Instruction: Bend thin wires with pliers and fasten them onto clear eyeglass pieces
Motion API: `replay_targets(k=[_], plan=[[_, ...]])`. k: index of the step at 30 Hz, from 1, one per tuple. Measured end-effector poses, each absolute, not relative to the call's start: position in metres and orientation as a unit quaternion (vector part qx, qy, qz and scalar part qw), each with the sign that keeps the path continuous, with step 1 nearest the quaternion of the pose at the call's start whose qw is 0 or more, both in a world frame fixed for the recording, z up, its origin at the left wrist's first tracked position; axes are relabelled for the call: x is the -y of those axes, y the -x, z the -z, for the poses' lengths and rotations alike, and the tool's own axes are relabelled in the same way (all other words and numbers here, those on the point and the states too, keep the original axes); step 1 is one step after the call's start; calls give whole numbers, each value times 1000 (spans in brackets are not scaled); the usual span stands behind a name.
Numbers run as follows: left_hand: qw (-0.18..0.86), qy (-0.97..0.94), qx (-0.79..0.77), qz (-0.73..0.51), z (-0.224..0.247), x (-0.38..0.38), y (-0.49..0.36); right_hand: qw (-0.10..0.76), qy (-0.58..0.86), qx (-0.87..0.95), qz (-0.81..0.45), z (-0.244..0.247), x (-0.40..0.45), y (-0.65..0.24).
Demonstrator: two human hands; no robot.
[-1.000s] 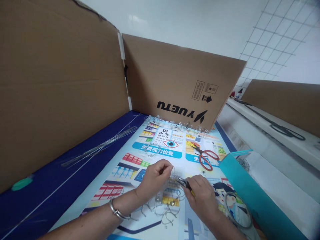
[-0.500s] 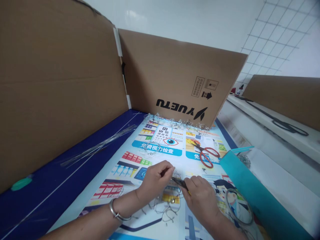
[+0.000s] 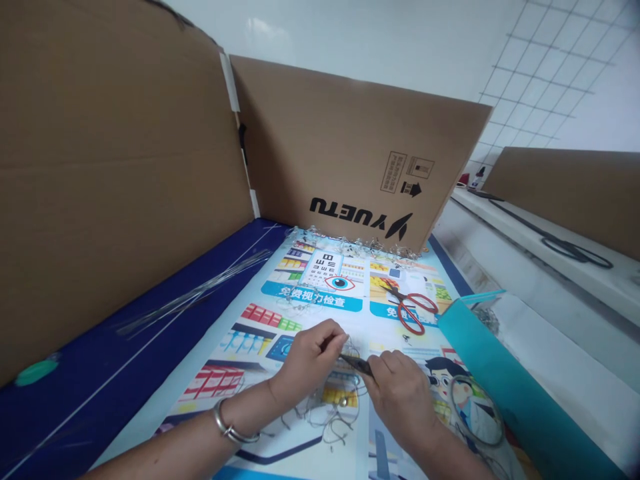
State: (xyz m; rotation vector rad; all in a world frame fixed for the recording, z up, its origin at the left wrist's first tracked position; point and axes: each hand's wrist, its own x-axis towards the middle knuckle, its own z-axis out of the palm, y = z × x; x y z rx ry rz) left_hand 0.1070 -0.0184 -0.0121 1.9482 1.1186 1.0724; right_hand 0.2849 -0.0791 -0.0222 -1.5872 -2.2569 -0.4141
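Note:
My left hand (image 3: 310,360) pinches a thin bent wire (image 3: 350,347) from a tangled bunch of wire (image 3: 333,410), which lies under and in front of my hands. My right hand (image 3: 401,400) grips small pliers (image 3: 357,365) with dark metal jaws, and its fingers cover the handles. The jaws reach towards my left fingertips, and the fingers hide exactly where they meet the wire. A metal bangle (image 3: 230,430) circles my left wrist. Red-handled scissors (image 3: 413,310) lie on the printed poster (image 3: 300,313) beyond my right hand.
Tall cardboard panels (image 3: 125,167) stand at the left and back, with glittering wire scraps (image 3: 357,243) along their foot. A bundle of straight wires (image 3: 200,290) lies on the blue surface (image 3: 125,320). A teal bag (image 3: 500,380) and a wire coil (image 3: 475,410) lie right.
The pliers have tilted flatter, and their yellow handle has gone from view inside my right hand. The whole scene has shifted slightly in view.

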Motion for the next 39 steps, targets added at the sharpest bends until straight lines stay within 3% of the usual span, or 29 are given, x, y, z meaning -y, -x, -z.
replay_targets(k=[9, 16, 25, 39], plan=[[279, -741, -436, -428, 13, 17, -104, 232, 578, 779, 62, 26, 76, -287], [239, -747, -409, -466, 16, 18, -103, 217, 615, 758, -22, 25, 75, -289], [196, -788, -340, -475, 17, 24, -102, 207, 617, 759, 8, 25, 76, -286], [343, -730, -414, -422, 19, 28, -111, 200, 606, 761, 115, 27, 72, -291]])
